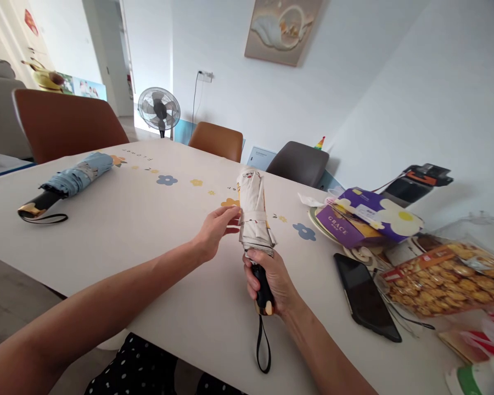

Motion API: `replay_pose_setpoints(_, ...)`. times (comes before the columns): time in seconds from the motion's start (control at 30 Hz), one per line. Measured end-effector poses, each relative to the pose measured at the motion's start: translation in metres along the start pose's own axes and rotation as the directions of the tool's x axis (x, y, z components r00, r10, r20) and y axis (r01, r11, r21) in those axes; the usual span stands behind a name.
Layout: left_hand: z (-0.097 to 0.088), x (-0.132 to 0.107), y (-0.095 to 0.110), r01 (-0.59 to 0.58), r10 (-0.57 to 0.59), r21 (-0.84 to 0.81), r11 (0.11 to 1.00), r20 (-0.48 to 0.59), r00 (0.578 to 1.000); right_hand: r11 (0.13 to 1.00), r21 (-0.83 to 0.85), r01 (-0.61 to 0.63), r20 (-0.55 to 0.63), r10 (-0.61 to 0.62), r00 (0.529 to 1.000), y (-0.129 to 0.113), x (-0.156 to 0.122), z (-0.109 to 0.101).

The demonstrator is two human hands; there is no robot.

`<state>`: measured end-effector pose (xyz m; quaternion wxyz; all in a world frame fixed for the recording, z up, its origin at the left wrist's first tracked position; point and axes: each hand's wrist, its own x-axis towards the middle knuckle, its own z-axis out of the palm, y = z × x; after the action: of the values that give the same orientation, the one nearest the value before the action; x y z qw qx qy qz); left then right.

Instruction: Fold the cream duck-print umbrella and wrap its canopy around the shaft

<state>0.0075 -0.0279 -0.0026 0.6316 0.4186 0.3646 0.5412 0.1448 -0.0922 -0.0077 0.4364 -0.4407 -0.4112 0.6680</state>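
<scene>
A folded white umbrella (254, 219) points away from me above the table, its black handle with a gold end wrapped in my right hand (269, 277). A black wrist strap hangs from the handle's end. Close to the left side of the white canopy is my left hand (220, 230), its fingers apart and the tips at or just behind the fabric; whether they touch, I cannot tell. Farther left, a folded blue umbrella (82, 173) lies on the table, its black and gold handle toward me.
On the right of the white table (156, 219) are a phone (366, 296), a purple box (354, 219), a tub of cookies (448, 280) and a dark bottle (411, 184). Chairs and a fan (160, 108) stand beyond the far edge.
</scene>
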Motion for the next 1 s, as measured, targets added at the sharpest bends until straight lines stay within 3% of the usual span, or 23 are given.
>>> replay_pose_setpoints(0.07, 0.0001, 0.0005, -0.0018, -0.036, 0.046, 0.081, 0.996, -0.132, 0.99, 1.0, -0.006, -0.005, -0.022, 0.005, 1.0, 0.0013, 0.0015, 0.0003)
replay_pose_setpoints(0.1, 0.0004, 0.0003, -0.0026, -0.041, 0.057, 0.107, 0.993, -0.146, 0.988, 1.0, -0.009, -0.01, -0.035, 0.009, 0.999, 0.0022, 0.0024, 0.0003)
replay_pose_setpoints(0.27, 0.0016, -0.0016, -0.0058, 0.021, -0.022, 0.109, 0.994, 0.009, 1.0, 1.0, 0.009, -0.009, -0.08, 0.009, 0.997, 0.0052, 0.0063, -0.0019)
replay_pose_setpoints(0.43, -0.0005, 0.0006, -0.0079, 0.17, -0.168, 0.002, 0.986, 0.135, 0.976, 0.998, 0.057, -0.02, -0.036, 0.022, 0.999, 0.0064, 0.0074, -0.0051)
replay_pose_setpoints(0.6, -0.003, 0.0048, -0.0066, 0.282, -0.271, -0.122, 0.952, 0.097, 0.958, 0.997, 0.059, -0.041, -0.004, 0.041, 0.999, 0.0059, 0.0061, -0.005)
replay_pose_setpoints(0.73, -0.0042, 0.0077, -0.006, 0.413, -0.374, -0.209, 0.886, 0.201, 0.905, 0.995, 0.058, -0.08, 0.034, 0.078, 0.996, 0.0031, 0.0047, -0.0054)
replay_pose_setpoints(0.83, -0.0045, 0.0075, -0.0048, 0.368, -0.331, -0.187, 0.911, 0.202, 0.922, 0.994, 0.057, -0.091, 0.052, 0.088, 0.995, 0.0017, 0.0036, -0.0054)
replay_pose_setpoints(1.0, -0.0037, 0.0055, -0.0041, 0.299, -0.291, -0.117, 0.947, 0.081, 0.953, 0.996, 0.036, -0.086, -0.015, 0.086, 0.996, 0.0045, 0.0043, -0.003)
